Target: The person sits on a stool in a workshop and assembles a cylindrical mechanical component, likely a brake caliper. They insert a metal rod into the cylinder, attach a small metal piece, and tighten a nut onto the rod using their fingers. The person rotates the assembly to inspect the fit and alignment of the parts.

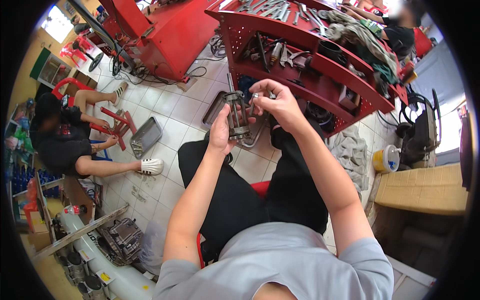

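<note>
"Rod-and-plate metal assembly [238, 117], held just beyond the black-trousered knees [192, 155]: how secure is it?"

"The left hand [220, 127] wraps its left side, fingers closed on it, and the shaft points up, nearly upright. The right hand [281, 106] is beside its upper right, thumb and fingers pinching a small metal piece [255, 96]. Its exact kind I can't tell."

"What could go wrong?"

"The pinch looks to be fingertips only, so a slick surface or a knock against the rods could send the piece down. And since one hand seems to be the assembly's only support, a loosened grip could let it tip, and any unfastened part could slide off."

"Where would things land?"

"Probably in the grey tray [213, 110] on the floor; the assembly shows in front of it, between its left and right edges. A bounce past the rim means hard white tiles [172, 105], and small parts could roll under the red tool cart [270, 22]."

"And the rest of the room?"

"A grey cloth [345, 152] lies crumpled near the cart's right end. Pliers [286, 56] rest on its shelf; wrenches [270, 7] lie on top, toward the left corner. Over to the left, a seated co-worker [57, 130] handles a red frame [120, 127], a second tray [149, 131] beside it. Farther off stands a big red machine [160, 42]."
</note>
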Motion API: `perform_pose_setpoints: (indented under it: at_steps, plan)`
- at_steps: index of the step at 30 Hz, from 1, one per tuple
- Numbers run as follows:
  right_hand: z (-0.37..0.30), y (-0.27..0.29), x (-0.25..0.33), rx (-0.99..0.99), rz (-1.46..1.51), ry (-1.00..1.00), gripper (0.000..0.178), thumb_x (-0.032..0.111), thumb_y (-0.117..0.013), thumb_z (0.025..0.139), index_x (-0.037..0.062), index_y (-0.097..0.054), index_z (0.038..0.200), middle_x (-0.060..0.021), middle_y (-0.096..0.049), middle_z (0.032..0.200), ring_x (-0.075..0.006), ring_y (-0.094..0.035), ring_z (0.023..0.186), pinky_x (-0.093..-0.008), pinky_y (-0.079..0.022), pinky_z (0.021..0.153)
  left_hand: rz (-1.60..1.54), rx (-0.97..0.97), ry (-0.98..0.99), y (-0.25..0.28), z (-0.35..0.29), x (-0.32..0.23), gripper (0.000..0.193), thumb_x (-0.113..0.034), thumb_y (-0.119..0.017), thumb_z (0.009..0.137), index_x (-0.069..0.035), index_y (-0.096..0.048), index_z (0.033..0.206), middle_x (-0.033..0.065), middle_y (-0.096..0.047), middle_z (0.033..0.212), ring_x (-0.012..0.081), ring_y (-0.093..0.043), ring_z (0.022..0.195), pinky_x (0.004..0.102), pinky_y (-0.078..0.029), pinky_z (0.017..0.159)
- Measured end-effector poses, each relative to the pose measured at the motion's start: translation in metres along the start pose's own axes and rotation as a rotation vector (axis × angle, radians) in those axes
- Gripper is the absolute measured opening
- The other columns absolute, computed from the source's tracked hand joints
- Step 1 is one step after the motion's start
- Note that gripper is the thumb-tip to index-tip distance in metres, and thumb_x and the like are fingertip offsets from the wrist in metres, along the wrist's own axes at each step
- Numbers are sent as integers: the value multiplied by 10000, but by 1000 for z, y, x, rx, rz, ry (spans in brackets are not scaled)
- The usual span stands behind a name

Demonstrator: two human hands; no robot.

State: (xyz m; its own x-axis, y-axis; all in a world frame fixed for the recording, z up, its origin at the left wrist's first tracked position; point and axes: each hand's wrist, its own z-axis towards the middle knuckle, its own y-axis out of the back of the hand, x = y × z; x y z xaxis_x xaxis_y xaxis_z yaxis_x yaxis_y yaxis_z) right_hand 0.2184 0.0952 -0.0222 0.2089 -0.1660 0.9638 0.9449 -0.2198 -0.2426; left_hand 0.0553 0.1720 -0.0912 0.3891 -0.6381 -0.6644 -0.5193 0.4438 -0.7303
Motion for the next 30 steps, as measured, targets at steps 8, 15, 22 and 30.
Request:
perform_pose_setpoints:
  at_steps: [8,15,22,30]
  plan:
    - [-146,-51,108,-76,-272,417,204,13,-661,836,-16,-635,1037,-24,-661,819,-61,-618,716,-213,-493,631,-187,367,-32,-98,-129,18,446,-531,-372,970,-133,-550,1061,190,-618,1137,258,-642,861,394,-538,743]
    - [-236,-70,162,-102,-680,1038,257,16,-760,725,20,-657,961,-83,-654,832,-170,-605,668,-268,-488,610,13,691,-260,-146,-193,7,491,-539,-398,955,-88,-542,1082,268,-580,1140,279,-642,829,373,-546,703]
    - [-256,-80,168,-118,-770,1133,267,-21,-751,722,9,-657,970,-125,-665,862,-220,-665,728,-291,-526,610,228,572,-526,-157,-201,5,519,-507,-464,945,-35,-496,1161,255,-592,1106,296,-650,855,355,-542,702]
    - [-240,-68,156,-131,-890,949,252,19,-746,739,25,-657,975,-92,-651,818,-207,-644,698,-281,-508,590,52,529,-201,-139,-203,26,486,-513,-371,977,-67,-493,1127,214,-591,1138,229,-641,865,334,-551,723]
